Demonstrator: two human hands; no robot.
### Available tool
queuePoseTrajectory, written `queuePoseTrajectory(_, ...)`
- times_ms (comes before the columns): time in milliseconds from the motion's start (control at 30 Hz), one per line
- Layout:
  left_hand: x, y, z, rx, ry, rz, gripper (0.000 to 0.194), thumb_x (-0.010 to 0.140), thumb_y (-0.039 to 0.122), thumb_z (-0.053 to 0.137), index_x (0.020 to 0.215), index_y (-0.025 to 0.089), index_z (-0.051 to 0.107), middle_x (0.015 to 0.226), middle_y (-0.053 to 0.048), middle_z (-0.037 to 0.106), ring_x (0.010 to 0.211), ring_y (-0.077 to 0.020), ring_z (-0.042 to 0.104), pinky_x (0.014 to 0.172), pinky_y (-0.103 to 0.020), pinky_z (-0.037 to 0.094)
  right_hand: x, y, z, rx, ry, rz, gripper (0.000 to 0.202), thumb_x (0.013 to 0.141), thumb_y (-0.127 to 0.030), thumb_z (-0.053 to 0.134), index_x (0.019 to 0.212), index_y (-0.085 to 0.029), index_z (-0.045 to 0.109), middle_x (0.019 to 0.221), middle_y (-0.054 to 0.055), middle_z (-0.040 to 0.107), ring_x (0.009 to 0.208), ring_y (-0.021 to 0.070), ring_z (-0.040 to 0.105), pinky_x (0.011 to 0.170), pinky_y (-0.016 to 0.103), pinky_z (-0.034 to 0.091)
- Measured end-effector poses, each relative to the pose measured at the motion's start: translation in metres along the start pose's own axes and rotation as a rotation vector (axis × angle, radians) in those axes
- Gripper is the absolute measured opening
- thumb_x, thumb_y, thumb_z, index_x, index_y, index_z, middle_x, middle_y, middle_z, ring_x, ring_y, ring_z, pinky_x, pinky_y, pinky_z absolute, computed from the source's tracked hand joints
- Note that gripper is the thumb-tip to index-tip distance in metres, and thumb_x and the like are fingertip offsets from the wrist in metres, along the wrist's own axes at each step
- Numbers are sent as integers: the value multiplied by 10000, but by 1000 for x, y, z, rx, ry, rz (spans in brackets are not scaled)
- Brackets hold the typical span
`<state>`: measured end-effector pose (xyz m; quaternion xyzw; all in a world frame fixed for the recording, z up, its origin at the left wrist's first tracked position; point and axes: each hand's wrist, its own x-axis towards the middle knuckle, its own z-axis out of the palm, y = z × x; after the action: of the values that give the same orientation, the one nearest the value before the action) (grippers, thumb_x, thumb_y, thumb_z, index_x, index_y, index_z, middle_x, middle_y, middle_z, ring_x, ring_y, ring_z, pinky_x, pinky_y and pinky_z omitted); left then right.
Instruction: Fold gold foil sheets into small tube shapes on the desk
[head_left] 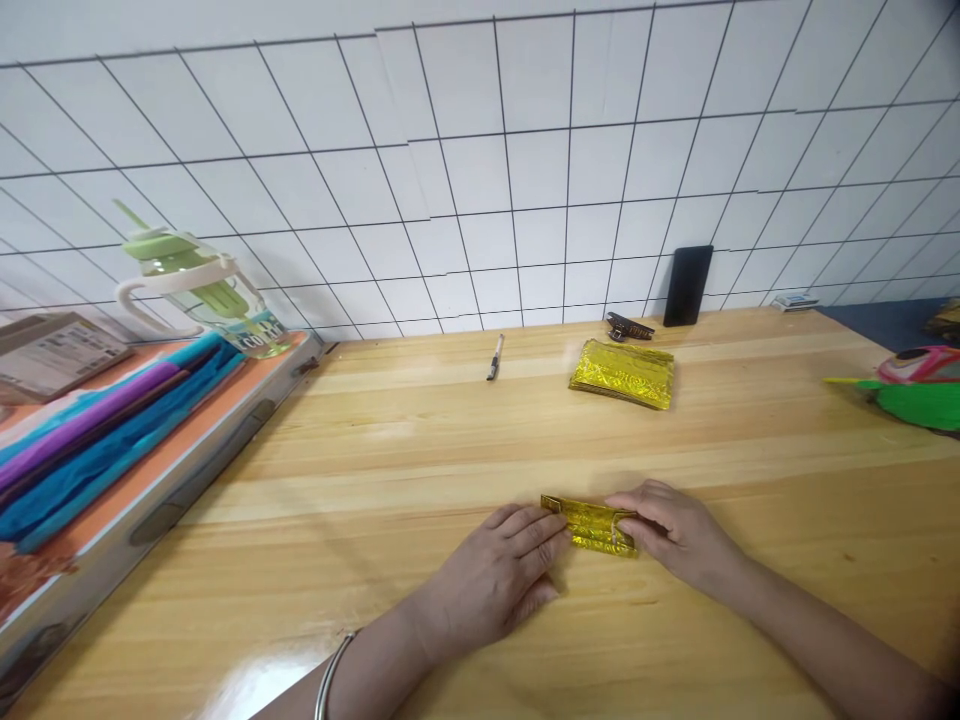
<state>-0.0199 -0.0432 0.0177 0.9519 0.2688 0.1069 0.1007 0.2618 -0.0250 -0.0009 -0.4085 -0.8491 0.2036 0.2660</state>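
A folded sheet of gold foil paper (592, 525) lies on the wooden table, creased lengthwise and with its ends turned in. My left hand (506, 565) rests over its left end, fingers stretched flat with the tips on the foil and the thumb apart on the table side. At the right end, my right hand (671, 530) pinches the folded edge between thumb and fingers. Farther back is a stack of gold foil paper (622, 375), with a black clip (630, 327) just behind it.
A pen (495, 358) lies left of the stack. A black phone-like slab (688, 286) leans on the tiled wall. On the left, a box (217, 440) carries a green-lidded bottle (202, 285) and coloured paper rolls (127, 420). A green and pink item (911, 390) sits at right.
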Motion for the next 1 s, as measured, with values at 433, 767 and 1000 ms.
queuePoseTrajectory(433, 0, 0, -2, 9, 17, -6, 464, 923, 356, 456, 1351, 186, 400, 1372, -95, 467, 1251, -248, 418, 1048, -437, 325, -1, -6, -5, -8, 9, -6, 293, 869, -184, 532, 1154, -233, 577, 915, 36, 657, 856, 164, 580, 761, 292, 475)
queuePoseTrajectory(767, -1, -1, -1, -13, -12, -21, 480, 927, 370, 444, 1369, 194, 379, 1393, -88, 443, 1245, -258, 411, 1058, -443, 296, -2, -9, -14, -76, 33, -64, 301, 888, -196, 518, 1183, -257, 528, 995, 34, 642, 910, 169, 559, 793, 309, 467)
queuePoseTrajectory(1000, -1, 0, -4, -16, 13, -21, 467, 924, 372, 455, 1357, 206, 394, 1384, -83, 453, 1225, -250, 425, 1047, -443, 301, -4, -16, -34, -153, 43, -98, 177, 886, -192, 523, 1049, -237, 575, 896, 25, 646, 824, 156, 557, 721, 299, 459)
